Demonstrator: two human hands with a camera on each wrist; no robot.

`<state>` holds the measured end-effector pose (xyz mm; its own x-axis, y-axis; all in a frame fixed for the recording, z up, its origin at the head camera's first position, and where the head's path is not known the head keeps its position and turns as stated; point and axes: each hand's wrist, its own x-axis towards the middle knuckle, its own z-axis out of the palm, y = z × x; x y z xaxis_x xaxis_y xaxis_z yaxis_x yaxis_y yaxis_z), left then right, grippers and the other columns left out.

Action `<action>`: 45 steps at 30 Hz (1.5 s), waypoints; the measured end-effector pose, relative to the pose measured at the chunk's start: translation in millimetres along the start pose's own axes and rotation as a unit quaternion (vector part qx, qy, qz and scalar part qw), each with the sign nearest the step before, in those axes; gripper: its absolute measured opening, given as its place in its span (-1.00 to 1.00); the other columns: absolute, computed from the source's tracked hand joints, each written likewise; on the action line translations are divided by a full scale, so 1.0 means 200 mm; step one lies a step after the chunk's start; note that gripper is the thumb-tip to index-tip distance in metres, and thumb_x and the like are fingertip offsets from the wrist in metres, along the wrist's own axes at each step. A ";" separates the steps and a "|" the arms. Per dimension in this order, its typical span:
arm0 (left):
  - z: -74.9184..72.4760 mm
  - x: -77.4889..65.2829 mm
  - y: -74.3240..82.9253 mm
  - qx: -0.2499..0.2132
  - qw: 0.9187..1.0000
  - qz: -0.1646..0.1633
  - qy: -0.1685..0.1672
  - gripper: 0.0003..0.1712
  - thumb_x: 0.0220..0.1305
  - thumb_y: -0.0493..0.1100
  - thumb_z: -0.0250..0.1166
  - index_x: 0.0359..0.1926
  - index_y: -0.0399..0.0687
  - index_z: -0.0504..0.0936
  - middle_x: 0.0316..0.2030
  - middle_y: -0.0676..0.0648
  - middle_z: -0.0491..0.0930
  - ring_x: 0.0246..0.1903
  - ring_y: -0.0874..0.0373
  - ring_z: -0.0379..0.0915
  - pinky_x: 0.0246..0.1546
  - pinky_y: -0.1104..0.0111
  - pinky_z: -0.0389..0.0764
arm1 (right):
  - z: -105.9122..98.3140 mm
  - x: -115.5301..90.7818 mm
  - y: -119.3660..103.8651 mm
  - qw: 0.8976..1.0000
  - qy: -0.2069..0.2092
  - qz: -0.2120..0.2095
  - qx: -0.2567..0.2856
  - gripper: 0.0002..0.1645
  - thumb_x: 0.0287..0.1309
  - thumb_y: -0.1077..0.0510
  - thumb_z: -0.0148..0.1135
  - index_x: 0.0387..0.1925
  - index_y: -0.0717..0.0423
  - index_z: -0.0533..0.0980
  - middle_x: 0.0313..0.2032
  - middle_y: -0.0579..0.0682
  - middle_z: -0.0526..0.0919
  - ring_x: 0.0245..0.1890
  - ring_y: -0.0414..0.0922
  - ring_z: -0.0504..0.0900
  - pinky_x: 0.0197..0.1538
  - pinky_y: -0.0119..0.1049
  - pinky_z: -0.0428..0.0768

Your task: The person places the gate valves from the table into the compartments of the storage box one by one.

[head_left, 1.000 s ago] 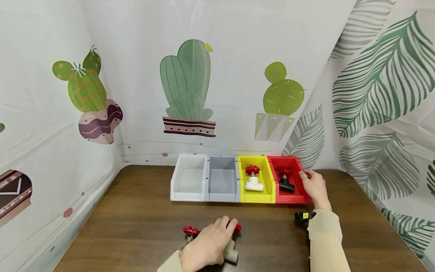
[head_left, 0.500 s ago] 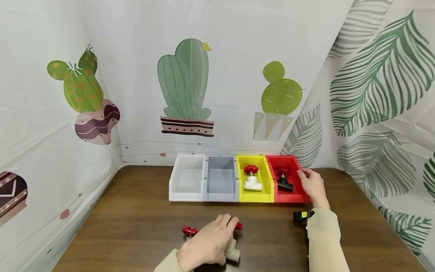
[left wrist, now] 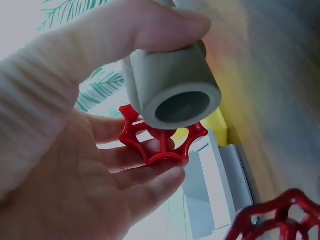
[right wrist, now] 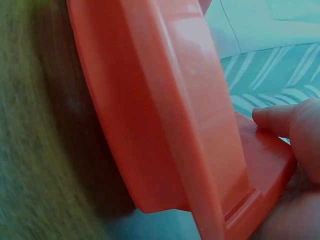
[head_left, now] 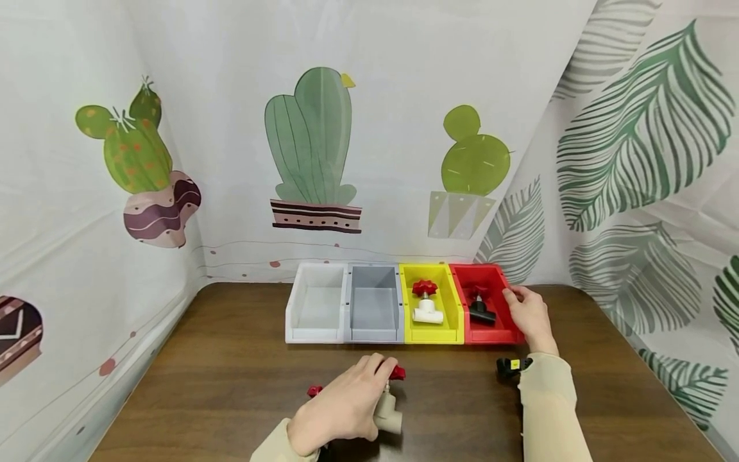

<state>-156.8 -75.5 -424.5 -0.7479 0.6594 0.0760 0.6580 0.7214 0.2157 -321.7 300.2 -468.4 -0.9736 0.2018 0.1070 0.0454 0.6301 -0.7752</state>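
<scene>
Well short of the bins [head_left: 374,335], the left hand [head_left: 349,401] pinches a valve [head_left: 388,417]. The right hand [head_left: 530,319] pinches the red bin [head_left: 493,337].

The beige valve [head_left: 389,417] is gripped, the red bin [head_left: 492,336] upright.

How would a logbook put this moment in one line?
left hand: grips beige valve; right hand: holds red bin by its edge; yellow bin: white valve inside; red bin: black valve inside
</scene>
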 end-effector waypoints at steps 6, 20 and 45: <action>-0.01 0.02 -0.03 -0.022 0.999 0.003 0.034 0.10 -0.49 -0.19 0.62 0.23 -0.09 0.30 -0.01 0.03 0.37 -0.02 0.14 0.37 0.00 0.40 0.46 | -0.01 0.00 0.01 1.000 0.006 -0.006 -0.008 -0.44 0.47 0.01 -0.05 0.23 0.37 0.40 0.00 0.37 0.57 -0.10 0.18 0.56 -0.10 -0.01 0.52; -0.08 0.11 -0.13 -0.071 0.997 -0.026 0.035 0.24 -0.38 -0.12 0.62 0.40 -0.21 0.20 0.15 -0.10 0.37 0.04 0.08 0.42 0.12 0.27 0.45 | -0.03 -0.01 0.00 1.000 -0.001 -0.001 -0.004 -0.41 0.48 -0.02 -0.07 0.25 0.38 0.38 0.03 0.38 0.55 -0.07 0.21 0.55 -0.05 0.05 0.53; -0.18 0.25 -0.38 -0.091 0.993 -0.027 0.063 0.25 -0.34 -0.09 0.64 0.39 -0.32 0.17 0.17 -0.22 0.34 0.09 0.00 0.37 0.16 0.20 0.42 | 0.00 0.00 0.01 1.000 0.010 -0.011 -0.010 -0.43 0.48 -0.02 -0.05 0.22 0.37 0.41 0.01 0.37 0.57 -0.09 0.19 0.57 -0.04 0.05 0.54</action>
<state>-246.0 -104.8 -402.8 -0.7946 0.5806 0.1775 0.5978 0.6974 0.3953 -322.3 300.5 -470.0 -0.9699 0.2021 0.1358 0.0289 0.6493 -0.7600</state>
